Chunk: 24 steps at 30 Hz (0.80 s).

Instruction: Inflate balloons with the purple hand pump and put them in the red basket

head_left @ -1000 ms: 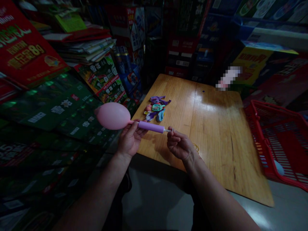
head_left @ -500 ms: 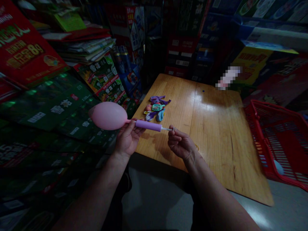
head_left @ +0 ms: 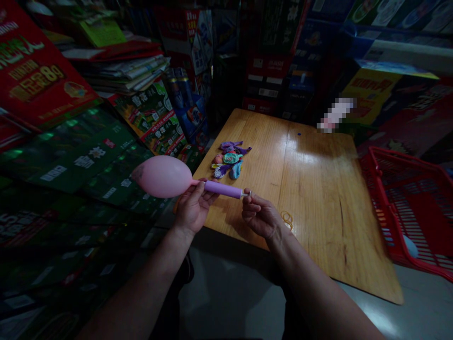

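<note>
A partly inflated pink balloon [head_left: 163,176] sits on the left end of a purple balloon pump [head_left: 223,189]. My left hand [head_left: 194,208] is closed around the joint, holding the balloon's neck and the pump's nozzle end. At the other end, my right hand [head_left: 261,215] pinches the pump's handle, with only a short piece of the white rod showing. Beyond the pump, several deflated balloons [head_left: 231,158] in purple, teal, blue and other colours lie heaped on the wooden table [head_left: 311,198].
Yellow rubber bands [head_left: 287,220] lie on the table by my right forearm. A red basket [head_left: 391,208] stands at the table's right side with a pale round thing inside. Stacked green cartons [head_left: 88,156] crowd the left, and more boxes line the back. A blurred-out patch covers something at the far edge.
The pump's rod has slid further into the purple barrel, bringing my right hand closer to my left. My left hand, balloon and pump have shifted slightly right and down.
</note>
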### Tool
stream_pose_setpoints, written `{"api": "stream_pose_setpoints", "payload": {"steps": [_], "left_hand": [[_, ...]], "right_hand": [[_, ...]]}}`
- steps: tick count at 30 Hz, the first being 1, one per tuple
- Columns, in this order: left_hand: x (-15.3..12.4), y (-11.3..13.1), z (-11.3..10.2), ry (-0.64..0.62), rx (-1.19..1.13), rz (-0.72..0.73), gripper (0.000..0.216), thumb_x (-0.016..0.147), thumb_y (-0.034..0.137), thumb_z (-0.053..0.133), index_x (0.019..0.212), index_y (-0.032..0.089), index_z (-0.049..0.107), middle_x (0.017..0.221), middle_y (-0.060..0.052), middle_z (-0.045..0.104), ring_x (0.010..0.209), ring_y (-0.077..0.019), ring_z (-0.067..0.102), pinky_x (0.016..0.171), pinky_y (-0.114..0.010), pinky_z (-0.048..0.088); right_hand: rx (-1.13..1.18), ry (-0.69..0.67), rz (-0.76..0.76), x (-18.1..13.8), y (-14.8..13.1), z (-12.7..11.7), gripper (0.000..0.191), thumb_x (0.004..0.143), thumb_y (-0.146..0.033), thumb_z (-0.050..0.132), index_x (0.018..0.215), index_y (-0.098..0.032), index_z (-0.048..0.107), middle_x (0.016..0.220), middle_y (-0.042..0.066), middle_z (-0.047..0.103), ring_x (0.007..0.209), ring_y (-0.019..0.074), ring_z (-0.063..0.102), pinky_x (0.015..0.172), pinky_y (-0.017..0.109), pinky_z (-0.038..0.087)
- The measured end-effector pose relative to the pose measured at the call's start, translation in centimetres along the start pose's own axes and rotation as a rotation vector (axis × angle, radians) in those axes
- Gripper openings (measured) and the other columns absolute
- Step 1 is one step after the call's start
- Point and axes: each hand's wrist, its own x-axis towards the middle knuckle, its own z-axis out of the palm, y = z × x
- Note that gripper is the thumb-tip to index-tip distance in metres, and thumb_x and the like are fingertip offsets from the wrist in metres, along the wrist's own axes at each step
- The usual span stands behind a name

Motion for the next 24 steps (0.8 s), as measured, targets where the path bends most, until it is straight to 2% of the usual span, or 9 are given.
{"api": "stream_pose_setpoints", "payload": {"steps": [8,11,15,17,20,24], "left_hand": [[0.1,0.0,0.1,0.023,-0.012,0.001,0.015,0.083,0.024,0.068,0.097,0.019,0.065,0.104,-0.007,0.072,0.109,-0.0237,0.064,0.095,-0.045,0.05],[0.7,1.2,-0.4,0.026,-0.003,0.017,0.015,0.083,0.025,0.068,0.096,0.019,0.066,0.103,-0.008,0.073,0.108,-0.0239,0.064,0.094,-0.044,0.05],[1.1,2.7,-1.1,0.074,0.009,0.119,0.019,0.082,0.029,0.069,0.098,0.02,0.066,0.102,-0.007,0.073,0.105,-0.0217,0.066,0.093,-0.04,0.051],[0.7,2.3,-0.9,0.05,0.009,0.113,0.019,0.083,0.03,0.068,0.099,0.021,0.065,0.106,-0.007,0.072,0.106,-0.0216,0.065,0.092,-0.04,0.051],[-0.2,0.9,-0.3,-0.023,0.016,0.026,0.019,0.084,0.029,0.067,0.101,0.021,0.064,0.109,-0.008,0.071,0.108,-0.0235,0.064,0.092,-0.043,0.051],[-0.2,0.5,-0.2,-0.006,0.012,0.013,0.017,0.083,0.027,0.068,0.099,0.02,0.065,0.106,-0.008,0.072,0.109,-0.0236,0.064,0.094,-0.044,0.05]], "right_hand": [[0.02,0.006,0.016,-0.1,-0.2,0.0,0.012,0.09,-0.009,0.052,0.097,-0.014,0.059,0.07,-0.002,0.064,0.043,0.0009,0.044,0.046,0.012,0.04],[0.0,-0.009,0.0,-0.6,-1.2,0.2,0.013,0.09,-0.008,0.05,0.096,-0.014,0.06,0.069,-0.002,0.063,0.043,0.001,0.044,0.045,0.012,0.04],[-0.002,-0.019,-0.064,-1.2,-2.2,0.1,0.014,0.09,-0.008,0.05,0.097,-0.014,0.06,0.069,-0.003,0.064,0.042,0.0007,0.043,0.044,0.011,0.039],[0.002,-0.019,-0.056,-1.1,-1.6,0.0,0.013,0.089,-0.008,0.051,0.097,-0.014,0.06,0.069,-0.002,0.064,0.042,0.0007,0.043,0.044,0.012,0.039],[0.002,0.013,-0.008,-0.4,0.0,0.0,0.011,0.088,-0.01,0.056,0.096,-0.015,0.06,0.069,-0.003,0.064,0.044,0.0011,0.044,0.046,0.012,0.04],[-0.011,0.005,0.002,-0.2,0.4,0.2,0.011,0.086,-0.01,0.058,0.096,-0.015,0.059,0.07,-0.003,0.064,0.043,0.0005,0.043,0.046,0.012,0.039]]}}
